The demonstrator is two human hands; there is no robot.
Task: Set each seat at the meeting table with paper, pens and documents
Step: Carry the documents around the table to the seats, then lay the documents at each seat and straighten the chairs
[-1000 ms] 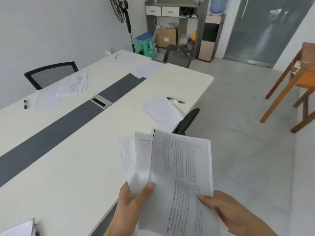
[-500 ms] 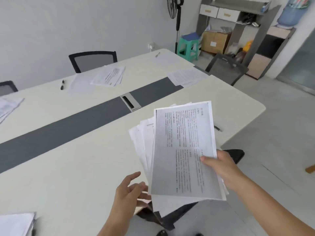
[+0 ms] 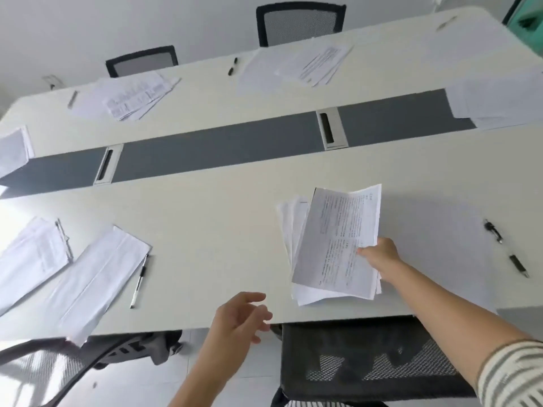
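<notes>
Head view: right hand [image 3: 379, 254] pinches the right edge of a fanned stack of printed documents [image 3: 335, 245], thumb on top, the stack low over the near half of the meeting table [image 3: 220, 230]; contact with the surface unclear. Left hand [image 3: 239, 320] hovers at the table's near edge, fingers spread, empty. A black pen [image 3: 506, 248] lies well right of the stack. A mesh chair [image 3: 367, 356] sits below.

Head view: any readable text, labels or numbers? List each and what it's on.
None legible.
Printed sheet held by the right hand: dense lines of print, too blurred to read.
Far-side documents and: print too small to read.
Pens: no readable marking.
</notes>
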